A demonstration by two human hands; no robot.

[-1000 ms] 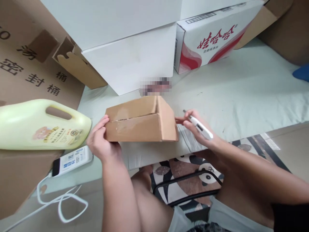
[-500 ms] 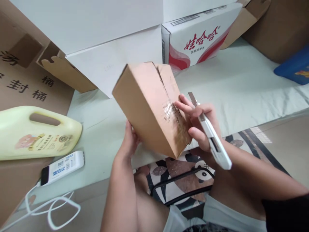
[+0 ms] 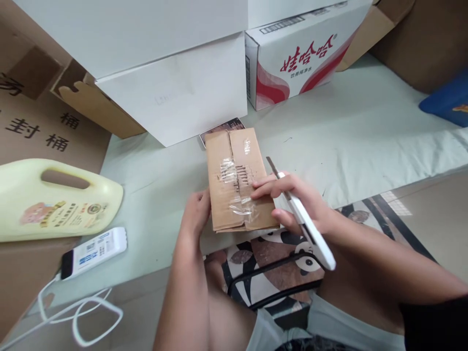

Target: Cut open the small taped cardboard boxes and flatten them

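A small brown cardboard box [image 3: 223, 195] lies near the front of the cloth-covered surface, its taped face up. Clear tape, wrinkled and torn, crosses the seam, and the seam is parted at the far end. My left hand [image 3: 195, 214] grips the box's left side with curled fingers, partly hidden by it. In my right hand [image 3: 307, 195] is a white utility knife [image 3: 310, 229], its blade out and pointing up and away. The fingertips of that hand rest on the box's right edge. Just behind the box, a dark printed flat item [image 3: 228, 125] shows in part.
White cartons [image 3: 175, 97] and a red-and-white carton [image 3: 300, 63] stand along the back. At left are a pale yellow jug [image 3: 98, 195], a white device [image 3: 98, 251] with a cable, and a large brown carton [image 3: 32, 112]. Something blue [image 3: 446, 102] sits at far right.
The box has come down from a tilted, raised position to lie on the surface, turned so its seam faces up. Both hands moved with it, and the dark printed item behind has come into view.
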